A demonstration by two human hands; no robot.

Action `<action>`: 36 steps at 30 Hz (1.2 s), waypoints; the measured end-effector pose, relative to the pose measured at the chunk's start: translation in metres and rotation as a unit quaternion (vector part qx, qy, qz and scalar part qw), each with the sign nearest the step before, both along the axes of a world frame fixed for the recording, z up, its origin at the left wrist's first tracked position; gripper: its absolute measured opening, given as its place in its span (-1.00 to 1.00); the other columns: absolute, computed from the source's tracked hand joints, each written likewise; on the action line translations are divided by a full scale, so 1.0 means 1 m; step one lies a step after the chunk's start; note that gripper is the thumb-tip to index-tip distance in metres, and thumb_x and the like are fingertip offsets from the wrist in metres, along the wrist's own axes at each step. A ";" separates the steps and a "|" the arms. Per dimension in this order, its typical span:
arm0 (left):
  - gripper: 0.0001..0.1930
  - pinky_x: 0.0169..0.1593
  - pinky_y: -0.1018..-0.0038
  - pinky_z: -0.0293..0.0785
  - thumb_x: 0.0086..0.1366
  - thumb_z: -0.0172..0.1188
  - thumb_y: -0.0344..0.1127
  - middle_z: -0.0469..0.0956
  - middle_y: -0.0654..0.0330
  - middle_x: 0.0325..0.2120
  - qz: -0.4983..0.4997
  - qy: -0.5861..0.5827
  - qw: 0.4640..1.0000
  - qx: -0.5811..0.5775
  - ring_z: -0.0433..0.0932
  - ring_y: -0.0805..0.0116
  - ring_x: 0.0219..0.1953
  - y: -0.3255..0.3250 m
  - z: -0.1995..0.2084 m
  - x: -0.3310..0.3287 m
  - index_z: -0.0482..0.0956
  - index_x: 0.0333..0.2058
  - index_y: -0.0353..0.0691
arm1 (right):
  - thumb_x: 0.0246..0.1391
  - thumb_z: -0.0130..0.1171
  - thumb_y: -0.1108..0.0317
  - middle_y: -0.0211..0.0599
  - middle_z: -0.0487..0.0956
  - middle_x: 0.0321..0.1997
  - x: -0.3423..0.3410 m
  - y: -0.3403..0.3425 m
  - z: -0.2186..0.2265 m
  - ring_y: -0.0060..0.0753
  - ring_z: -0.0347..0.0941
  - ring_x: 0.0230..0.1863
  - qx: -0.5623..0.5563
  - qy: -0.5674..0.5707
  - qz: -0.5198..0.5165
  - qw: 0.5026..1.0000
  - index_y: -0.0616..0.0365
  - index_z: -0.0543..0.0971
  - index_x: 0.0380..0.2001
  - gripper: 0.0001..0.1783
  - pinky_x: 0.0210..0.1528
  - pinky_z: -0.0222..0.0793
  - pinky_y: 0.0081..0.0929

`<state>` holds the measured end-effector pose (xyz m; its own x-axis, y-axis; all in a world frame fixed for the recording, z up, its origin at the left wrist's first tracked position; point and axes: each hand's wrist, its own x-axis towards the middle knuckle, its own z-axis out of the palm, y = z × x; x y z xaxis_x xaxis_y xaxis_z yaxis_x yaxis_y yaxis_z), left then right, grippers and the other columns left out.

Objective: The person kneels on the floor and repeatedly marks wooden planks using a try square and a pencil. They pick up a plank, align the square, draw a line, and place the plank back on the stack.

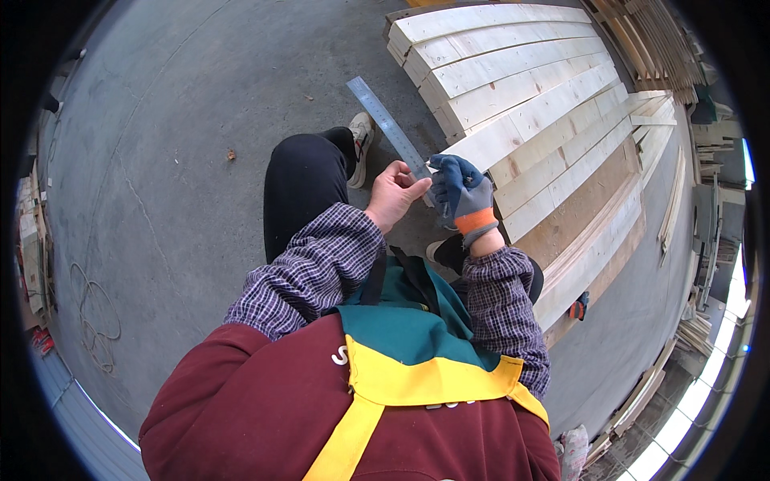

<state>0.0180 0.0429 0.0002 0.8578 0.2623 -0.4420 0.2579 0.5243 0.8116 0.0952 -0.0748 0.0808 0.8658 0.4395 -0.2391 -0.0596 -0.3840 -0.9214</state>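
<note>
My bare left hand (391, 196) pinches a flat steel ruler (387, 123) near its lower end, thumb and fingers closed on it. The ruler slants up and away to the left, over the concrete floor. Just right of that end is my right hand (464, 192), in a blue and grey work glove with an orange cuff. Its fingers are curled in beside the ruler's end and the near corner of a timber; what they hold, if anything, is too small to make out. Pale squared timbers (513, 132) lie side by side right of my hands.
A loose glove (578, 306) lies by the timbers' near right edge. More timber (654, 40) is stacked at the far right. A thin cable (96, 317) coils on the floor at left. My bent knee (305, 192) and shoe (360, 148) are left of the ruler.
</note>
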 end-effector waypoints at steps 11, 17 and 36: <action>-0.78 -0.23 0.52 0.49 0.21 0.33 -0.32 0.54 0.28 -0.47 0.001 -0.005 1.000 0.011 0.51 0.52 -0.40 -0.001 -0.006 0.001 0.47 -0.23 -0.17 | 0.26 0.05 0.16 -0.43 0.57 -0.42 0.002 -0.026 0.014 -0.63 0.44 -0.46 -0.028 0.079 0.010 0.996 0.18 0.62 -0.15 -0.67 -0.43 0.38 -0.69; -0.72 -0.31 0.59 0.46 0.15 0.38 -0.33 0.49 0.32 -0.55 0.015 -0.009 1.000 0.003 0.49 0.58 -0.45 -0.003 -0.005 0.002 0.43 -0.28 -0.23 | 0.26 0.04 0.16 -0.44 0.57 -0.43 0.001 -0.037 0.018 -0.62 0.43 -0.49 -0.070 0.066 0.015 0.995 0.17 0.64 -0.20 -0.67 -0.43 0.36 -0.70; -0.72 -0.31 0.60 0.45 0.15 0.38 -0.33 0.49 0.31 -0.55 0.021 -0.018 1.000 -0.001 0.48 0.58 -0.46 -0.004 -0.005 0.000 0.43 -0.28 -0.24 | 0.23 0.03 0.16 -0.44 0.58 -0.44 0.012 -0.032 0.028 -0.58 0.47 -0.43 -0.114 0.011 0.073 0.991 0.21 0.65 -0.29 -0.65 -0.37 0.40 -0.64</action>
